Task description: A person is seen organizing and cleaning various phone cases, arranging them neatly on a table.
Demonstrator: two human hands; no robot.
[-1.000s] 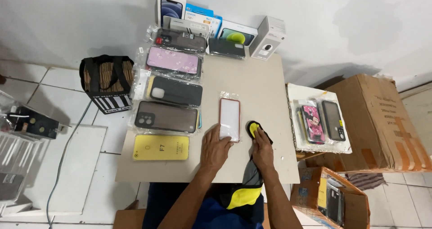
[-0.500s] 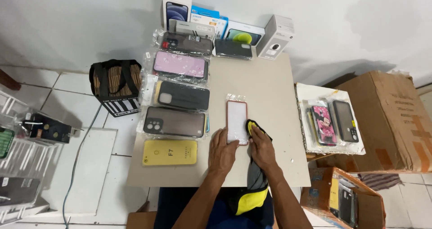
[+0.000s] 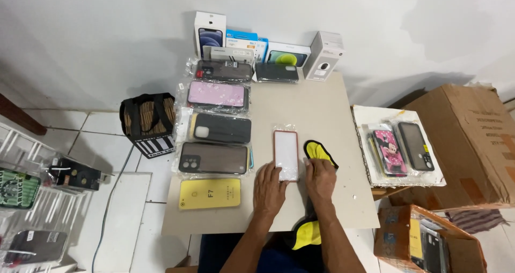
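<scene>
We're looking down at a beige table (image 3: 322,112). Our left hand (image 3: 270,189) lies flat, fingers spread, fingertips on the near end of a red-rimmed phone case (image 3: 286,155) in a clear sleeve, which lies lengthwise near the table's middle. Not gripping, just pressing on it. Our right hand (image 3: 321,177) lies palm down on a yellow-and-black cloth (image 3: 318,150) just right of the case; fingers loosely curled over it, and we can't tell whether they pinch the fabric. The cloth's far end pokes out past the fingers; more yellow shows at the near table edge under the forearm.

Left side of the table: a column of bagged cases, near to far: yellow case (image 3: 210,193), dark grey case (image 3: 213,158), black case (image 3: 221,128), pink case (image 3: 217,95), dark case with red trim (image 3: 224,69). Far edge against the wall: a row of boxes, including a white phone box (image 3: 209,35) and a white camera box (image 3: 325,56).

Right of the table: a white board (image 3: 375,115) bearing a pink cartoon case (image 3: 389,152) and a dark case (image 3: 414,146), with a big cardboard box (image 3: 472,139) beyond. Floor on the left: striped black bag (image 3: 148,124).
</scene>
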